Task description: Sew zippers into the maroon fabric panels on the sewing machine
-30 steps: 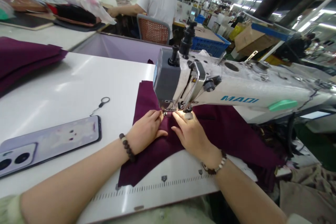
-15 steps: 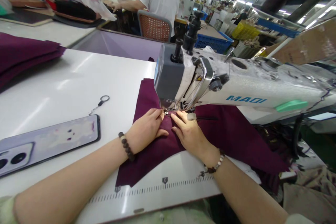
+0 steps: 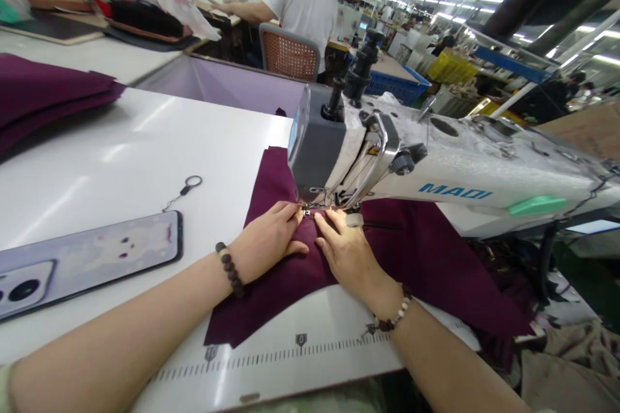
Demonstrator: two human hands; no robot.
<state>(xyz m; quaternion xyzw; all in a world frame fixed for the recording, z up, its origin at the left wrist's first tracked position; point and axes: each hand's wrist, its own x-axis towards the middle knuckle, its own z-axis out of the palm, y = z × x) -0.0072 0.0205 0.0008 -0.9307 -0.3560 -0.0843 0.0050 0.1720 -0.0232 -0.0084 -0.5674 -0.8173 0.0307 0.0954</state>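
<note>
A dark purple cloth piece (image 3: 310, 258) lies under the head of a white sewing machine (image 3: 436, 161). My left hand (image 3: 271, 232) rests on it just left of the presser foot (image 3: 307, 211), fingers stretched out and thumb apart. Right of the foot, my right hand (image 3: 351, 251) presses on the same cloth with its fingers spread. Both sets of fingertips are close to the foot, and neither hand is closed round anything. A dark slit-like line (image 3: 382, 226) shows in the cloth beyond my right hand. The needle cannot be made out clearly.
On the white tabletop (image 3: 159, 161), a phone (image 3: 97, 258) with a ring strap lies to the left. Folded purple cloth (image 3: 48, 97) is stacked farther back. A ruler scale (image 3: 271, 358) runs along the front edge. A person (image 3: 305, 6) sits ahead, facing away.
The camera view has shifted slightly. The cloth's front left corner has moved a little leftward in view; both hands stay in place on the cloth beside the presser foot.
</note>
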